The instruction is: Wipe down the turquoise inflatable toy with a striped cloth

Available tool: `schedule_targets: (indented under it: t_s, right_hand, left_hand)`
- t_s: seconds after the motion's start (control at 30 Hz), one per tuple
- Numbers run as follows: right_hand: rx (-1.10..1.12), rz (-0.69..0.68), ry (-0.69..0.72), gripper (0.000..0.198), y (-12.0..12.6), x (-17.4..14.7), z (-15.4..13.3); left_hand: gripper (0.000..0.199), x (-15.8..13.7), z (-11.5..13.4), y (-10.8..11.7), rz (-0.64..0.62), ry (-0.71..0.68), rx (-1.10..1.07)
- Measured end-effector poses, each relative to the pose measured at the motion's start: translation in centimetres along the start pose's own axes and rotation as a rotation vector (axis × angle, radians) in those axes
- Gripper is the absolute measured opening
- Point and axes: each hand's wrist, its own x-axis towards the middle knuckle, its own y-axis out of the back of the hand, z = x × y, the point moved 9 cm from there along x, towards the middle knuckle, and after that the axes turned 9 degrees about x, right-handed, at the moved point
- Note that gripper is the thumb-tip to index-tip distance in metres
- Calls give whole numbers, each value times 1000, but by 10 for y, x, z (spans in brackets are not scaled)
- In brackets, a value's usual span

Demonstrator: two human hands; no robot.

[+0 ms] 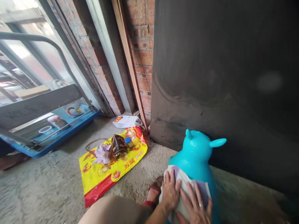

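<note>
Both hands lie flat and open on a white cloth draped over the back of a turquoise toy animal standing on the concrete floor — left hand, right hand. Seemingly mid-wipe — fresh passes call for steady palm pressure.

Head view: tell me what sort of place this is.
Probably an unfinished building or storage corner: bare brick wall, rough concrete floor, planks leaning in the corner. Both hands, left hand and right hand, press a cloth on a turquoise toy.
</note>
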Motion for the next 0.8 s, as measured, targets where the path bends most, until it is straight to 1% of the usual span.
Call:
schedule_targets:
  t_s: [0.03, 0.13, 0.2, 0.23, 0.27, 0.33, 0.4, 0.47, 0.53, 0.57, 0.6, 0.67, 0.73, 0.8]
  right_hand:
    - [30, -57, 11, 64, 6, 18, 2]
    - [58, -206, -18, 61, 20, 66, 10]
    - [56, -264, -30, 59, 25, 83, 13]
    - [55, -278, -30, 58, 26, 85, 13]
    - [59, -284, -22, 59, 27, 82, 12]
    - [76, -276, 22, 62, 26, 61, 8]
    - [94, -238, 109, 74, 25, 24, 4]
    - [85, -158, 242, 83, 25, -17, 0]
    - [56, -72, 356, 84, 26, -49, -3]
    - [49, -58, 381, 82, 24, -58, -3]
    - [55, -73, 373, 80, 21, -61, -2]
    - [102, -172, 272, 82, 13, -51, 0]
    - [160, -280, 139, 87, 8, -29, -1]
    - [212, -342, 63, 90, 9, -2, -9]
  left_hand:
    - [69, 13, 3, 3, -5, -16, -23]
    - [70, 46, 7, 8, -16, -37, -66]
    - [70, 54, 8, 9, -18, -43, -86]
    - [70, 52, 8, 10, -17, -42, -91]
    - [70, 46, 7, 10, -12, -35, -94]
    - [70, 23, 2, 9, 15, 2, -86]
    - [69, -11, -8, 1, 56, 58, -70]
    - [68, -48, -20, -12, 98, 110, -34]
    - [68, -75, -30, -27, 119, 139, 31]
    - [68, -83, -34, -32, 127, 150, 58]
    - [67, -87, -37, -35, 136, 161, 76]
    - [65, -83, -38, -31, 168, 176, 66]
    - [64, -66, -35, -19, 203, 165, -6]
    - [63, -42, -33, -7, 203, 138, -97]
